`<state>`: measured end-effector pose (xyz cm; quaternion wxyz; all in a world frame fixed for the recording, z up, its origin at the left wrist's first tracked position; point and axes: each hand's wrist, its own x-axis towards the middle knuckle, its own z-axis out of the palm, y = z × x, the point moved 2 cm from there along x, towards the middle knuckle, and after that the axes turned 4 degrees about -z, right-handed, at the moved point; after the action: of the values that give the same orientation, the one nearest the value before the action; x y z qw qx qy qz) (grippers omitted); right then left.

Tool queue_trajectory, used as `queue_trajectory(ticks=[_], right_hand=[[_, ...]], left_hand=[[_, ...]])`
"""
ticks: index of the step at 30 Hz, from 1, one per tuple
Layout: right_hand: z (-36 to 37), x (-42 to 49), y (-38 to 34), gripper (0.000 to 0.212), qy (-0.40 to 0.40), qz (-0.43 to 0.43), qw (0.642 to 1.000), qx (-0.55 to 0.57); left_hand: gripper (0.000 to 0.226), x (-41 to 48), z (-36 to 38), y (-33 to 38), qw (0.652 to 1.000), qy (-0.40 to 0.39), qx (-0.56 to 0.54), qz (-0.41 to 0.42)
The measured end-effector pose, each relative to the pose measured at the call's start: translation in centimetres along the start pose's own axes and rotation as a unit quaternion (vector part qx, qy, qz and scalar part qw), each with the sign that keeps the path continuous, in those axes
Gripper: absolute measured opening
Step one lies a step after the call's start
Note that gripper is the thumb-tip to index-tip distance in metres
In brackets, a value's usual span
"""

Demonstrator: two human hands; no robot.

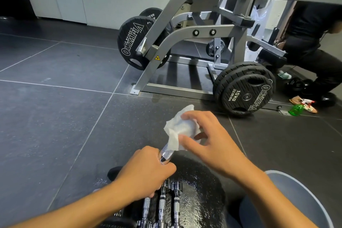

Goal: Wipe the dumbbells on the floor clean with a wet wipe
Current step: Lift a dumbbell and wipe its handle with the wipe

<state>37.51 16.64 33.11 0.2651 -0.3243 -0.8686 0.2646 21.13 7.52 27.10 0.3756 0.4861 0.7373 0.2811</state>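
While the left hand [146,170] gripped the knurled handle of a dumbbell [166,152] raised off the floor [55,107], the right hand [209,140] pinched the wet wipe [182,128] round its far end; wiping was under way. Next, the wipe probably needed drawing down the handle, near the other dumbbells [162,203].

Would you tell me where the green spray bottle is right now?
In the head view, the green spray bottle lies on the floor at far right, just right of the 10 kg weight plate, beside the machine's base rail.
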Motion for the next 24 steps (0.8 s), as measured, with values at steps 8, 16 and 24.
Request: queue_trajectory(ticks=[8, 16, 24], right_hand=[[3.4, 0.2, -0.4, 0.013, 0.179, 0.18, 0.955, 0.153], [3.1, 1.7, -2.3, 0.012, 0.07, 0.227, 0.732, 0.639], [3.9, 1.5, -3.5, 0.019, 0.016, 0.188, 0.68, 0.708]], left_hand=[[0.032, -1.3, -0.3, 1.7, 0.945, 0.121, 0.296, 0.061], [0.046, -2.8, 1.4, 1.7, 0.916, -0.288, -0.277, -0.024], [0.042, -2.8, 2.0, 2.7, 0.855, -0.327, -0.401, -0.041]])
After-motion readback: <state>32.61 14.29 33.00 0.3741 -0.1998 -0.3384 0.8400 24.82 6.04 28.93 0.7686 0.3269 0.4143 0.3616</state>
